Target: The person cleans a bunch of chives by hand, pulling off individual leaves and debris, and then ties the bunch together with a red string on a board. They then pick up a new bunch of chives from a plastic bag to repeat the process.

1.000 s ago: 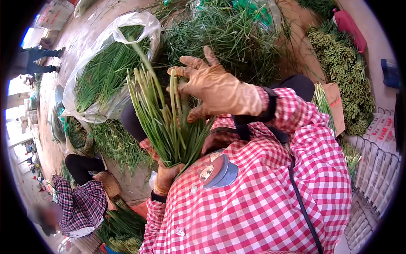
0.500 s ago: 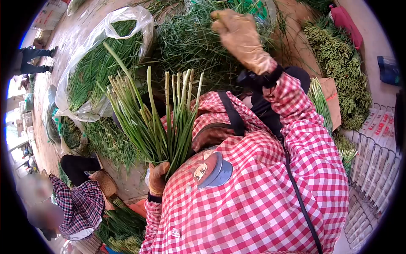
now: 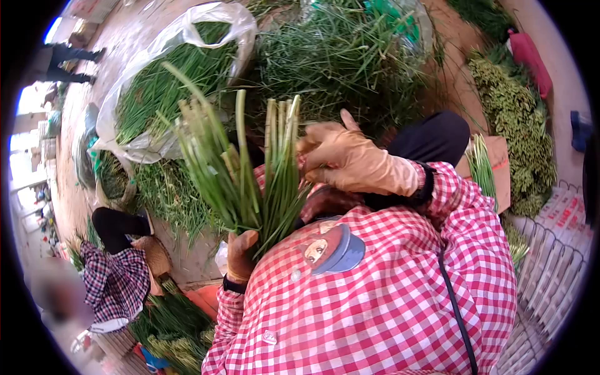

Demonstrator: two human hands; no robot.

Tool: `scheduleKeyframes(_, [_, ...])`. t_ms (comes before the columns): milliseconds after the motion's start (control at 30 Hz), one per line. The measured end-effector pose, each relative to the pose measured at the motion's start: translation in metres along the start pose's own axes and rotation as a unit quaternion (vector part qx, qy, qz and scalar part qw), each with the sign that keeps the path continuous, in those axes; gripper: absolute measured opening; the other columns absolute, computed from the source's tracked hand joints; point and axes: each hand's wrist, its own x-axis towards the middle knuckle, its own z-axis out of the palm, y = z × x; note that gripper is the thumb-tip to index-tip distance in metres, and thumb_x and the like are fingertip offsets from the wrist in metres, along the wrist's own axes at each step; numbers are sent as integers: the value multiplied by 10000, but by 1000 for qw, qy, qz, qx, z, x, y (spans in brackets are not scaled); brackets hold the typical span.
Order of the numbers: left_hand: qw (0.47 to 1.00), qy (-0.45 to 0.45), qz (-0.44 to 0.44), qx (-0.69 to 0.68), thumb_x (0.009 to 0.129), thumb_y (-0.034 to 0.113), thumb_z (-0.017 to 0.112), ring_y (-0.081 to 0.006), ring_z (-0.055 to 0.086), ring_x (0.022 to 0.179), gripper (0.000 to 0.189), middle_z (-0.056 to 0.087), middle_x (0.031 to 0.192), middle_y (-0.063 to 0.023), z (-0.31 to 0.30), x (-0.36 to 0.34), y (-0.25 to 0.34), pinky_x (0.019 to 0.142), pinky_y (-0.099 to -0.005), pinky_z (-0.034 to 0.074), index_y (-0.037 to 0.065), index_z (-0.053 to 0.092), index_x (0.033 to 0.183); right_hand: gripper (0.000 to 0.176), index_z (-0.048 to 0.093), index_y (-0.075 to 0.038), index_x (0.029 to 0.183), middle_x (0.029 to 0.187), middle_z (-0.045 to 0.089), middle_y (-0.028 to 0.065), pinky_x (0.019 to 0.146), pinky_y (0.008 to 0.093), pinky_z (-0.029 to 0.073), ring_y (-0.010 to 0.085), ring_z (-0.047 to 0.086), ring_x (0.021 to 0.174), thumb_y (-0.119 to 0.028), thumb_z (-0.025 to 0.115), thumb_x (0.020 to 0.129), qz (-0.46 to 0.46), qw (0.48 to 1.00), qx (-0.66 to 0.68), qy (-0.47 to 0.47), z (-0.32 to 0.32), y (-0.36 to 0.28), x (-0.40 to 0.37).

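A fanned bunch of long green stalks (image 3: 234, 187) with pale cut ends pointing up stands against my checked sleeve and front. My left hand (image 3: 240, 255), in a tan glove, is closed round its lower part. At the bunch's right side is my right hand (image 3: 340, 156), also gloved, its fingers bent against the stalks near the pale ends and the thumb raised. Whether those fingers grip a stalk is hard to make out. Beyond the hands lies a loose heap of green stalks (image 3: 331, 62).
A clear plastic bag (image 3: 106, 119) of greens lies at the upper left. A person in a checked shirt (image 3: 119, 284) sits at the lower left. Bundled greens (image 3: 512, 112) line the right, near a red bag (image 3: 531, 62) and a wire rack (image 3: 550, 250). Another person's legs (image 3: 72, 62) show top left.
My right hand has come down from over the heap to the bunch's right side. My left hand still holds the bunch. The whole view has shifted slightly.
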Motion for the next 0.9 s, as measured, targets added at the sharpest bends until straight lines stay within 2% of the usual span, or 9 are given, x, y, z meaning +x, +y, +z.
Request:
scheduleKeyframes(167, [983,11,60,175,921,212,552,-183,582,935,272,589,1080,-38,34,9,4,857,-341,492,56,527,1142,114,627,-142,919,832,672,-38,1100,508,189,139,650,820,-145,671,814,-50,989,-92,108,-7,-10,5])
scheduleKeyframes(233, [998,6,-34,-45,901,173,580,-176,578,909,270,578,1046,-17,33,13,8,843,-340,493,55,523,1137,148,601,-124,957,770,670,-31,1098,450,242,150,665,711,-100,655,821,-105,969,-71,211,-6,9,13])
scheduleKeyframes(300, [949,-36,103,295,895,162,591,-165,570,894,260,572,1002,-4,-7,17,-21,832,-324,489,51,528,1122,119,569,-116,918,672,654,-28,1085,421,280,149,679,703,-52,617,831,-51,968,-66,236,-23,20,21])
scheduleKeyframes(367, [961,-10,68,267,881,196,619,-145,560,880,290,585,1007,-10,9,15,-6,800,-301,478,40,541,1112,159,574,-110,943,720,636,14,1060,466,320,196,625,591,-103,664,813,-44,950,-88,296,-35,56,30])
scheduleKeyframes(533, [983,47,22,173,821,247,683,-112,552,836,351,614,988,-1,52,14,21,746,-281,463,15,594,1069,354,558,-45,1178,968,662,97,835,400,447,227,620,850,-270,569,905,203,776,-492,338,-82,140,44])
scheduleKeyframes(600, [990,14,11,141,835,202,665,-93,550,789,265,627,910,10,74,14,36,731,-270,459,6,629,1009,617,464,2,1273,972,638,124,863,373,448,249,599,865,-477,523,889,160,927,-157,302,-102,64,59])
scheduleKeyframes(667, [986,6,1,166,836,194,660,-87,543,778,257,627,902,14,75,15,39,719,-264,455,7,635,1010,763,482,28,1253,1009,630,148,868,364,456,248,591,944,-629,479,864,76,969,110,206,-103,17,74])
scheduleKeyframes(767, [984,2,2,177,846,217,643,-80,538,784,270,633,921,13,81,15,40,720,-254,447,16,640,1026,577,618,32,1025,1020,655,177,832,355,511,222,631,999,-518,477,919,6,979,196,61,-86,-17,107])
scheduleKeyframes(900, [995,49,10,87,879,305,615,-119,573,857,361,647,960,-33,81,13,37,779,-275,465,25,597,1108,177,637,-42,991,1063,636,95,763,275,555,172,650,875,-152,503,953,-1,852,523,-2,-93,-37,109])
